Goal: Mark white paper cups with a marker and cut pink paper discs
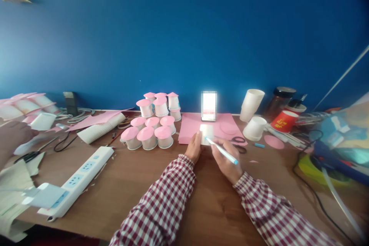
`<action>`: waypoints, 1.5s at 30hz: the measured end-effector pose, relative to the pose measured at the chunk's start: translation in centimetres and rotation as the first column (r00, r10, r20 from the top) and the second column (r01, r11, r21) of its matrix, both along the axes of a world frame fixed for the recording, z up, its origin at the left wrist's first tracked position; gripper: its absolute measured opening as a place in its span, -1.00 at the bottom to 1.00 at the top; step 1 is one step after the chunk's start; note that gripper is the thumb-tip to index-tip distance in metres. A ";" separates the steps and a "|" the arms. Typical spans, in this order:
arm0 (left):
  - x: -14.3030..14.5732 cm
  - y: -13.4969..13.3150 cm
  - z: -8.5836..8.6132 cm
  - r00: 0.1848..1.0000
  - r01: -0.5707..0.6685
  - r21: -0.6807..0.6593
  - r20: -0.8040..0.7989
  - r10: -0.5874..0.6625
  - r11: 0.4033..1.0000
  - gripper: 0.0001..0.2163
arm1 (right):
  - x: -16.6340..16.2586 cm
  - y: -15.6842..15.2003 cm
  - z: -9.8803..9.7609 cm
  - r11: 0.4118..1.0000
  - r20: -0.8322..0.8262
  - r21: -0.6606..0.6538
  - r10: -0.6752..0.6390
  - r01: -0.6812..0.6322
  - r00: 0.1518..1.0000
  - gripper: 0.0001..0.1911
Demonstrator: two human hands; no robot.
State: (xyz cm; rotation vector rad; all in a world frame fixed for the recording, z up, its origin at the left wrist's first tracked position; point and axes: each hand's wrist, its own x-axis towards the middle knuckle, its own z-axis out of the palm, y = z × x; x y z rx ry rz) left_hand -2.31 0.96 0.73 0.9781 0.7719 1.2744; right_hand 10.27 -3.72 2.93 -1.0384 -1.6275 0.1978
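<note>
My left hand [194, 147] is closed around the left side of a white paper cup [206, 130]. In my right hand [227, 157] is a white marker [225, 152] with a light blue end, its tip touching or very near the cup's side. Pink paper sheets [188, 127] lie flat just behind the cup. On them rest a pair of scissors [239, 140], partly over the edge, and a pink paper circle. A phone [208, 107] with a bright, blurred screen stands upright behind. A small blue marker cap [259, 145] lies right of the scissors.
Several white cups with pink paper tops [146, 136] stand left of my hands. A white power strip [83, 178] lies front left. Stacked cups [251, 103], an upturned cup [255, 128] and a red cup [285, 121] stand right. Another person's hand [14, 134] holds a cup far left.
</note>
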 end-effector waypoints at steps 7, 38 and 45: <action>0.0 0.1 -0.1 1.000 0.006 0.015 0.013 -0.006 1.000 -0.53 | 0.1 0.0 0.0 1.000 0.014 0.011 0.015 -0.015 1.000 -0.88; 0.1 -0.2 0.2 1.000 0.007 -0.003 -0.007 -0.007 1.000 -0.53 | 0.0 -0.1 0.1 1.000 -0.002 0.000 0.005 -0.005 1.000 -0.88; 0.1 -0.2 0.3 1.000 0.007 -0.007 -0.022 -0.007 1.000 -0.53 | 0.0 -0.1 0.1 1.000 0.001 0.007 -0.002 0.002 1.000 -0.88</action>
